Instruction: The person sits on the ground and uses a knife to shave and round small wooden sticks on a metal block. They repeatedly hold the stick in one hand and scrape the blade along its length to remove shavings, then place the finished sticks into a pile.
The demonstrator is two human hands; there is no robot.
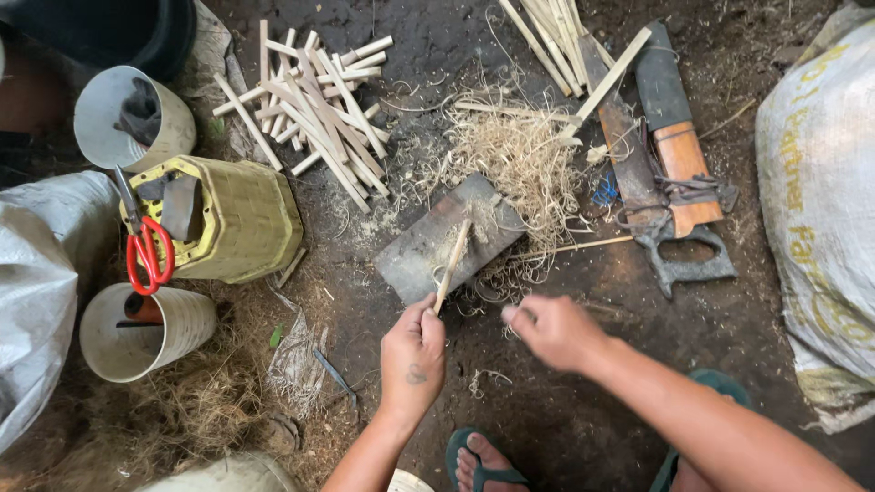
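At eleven o'clock we see a heap of cut bamboo sticks on the dirt ground. At nine o'clock a yellow woven basket lies on its side, red-handled scissors resting against it, with one pale cylinder container above and another below. At two o'clock a saw lies beside a wooden-handled blade. At three o'clock we see a white sack.

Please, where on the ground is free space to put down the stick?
Bare earth lies right of the right hand, between the saw and the white sack. Around the grey slab, shavings and cut sticks it is crowded.
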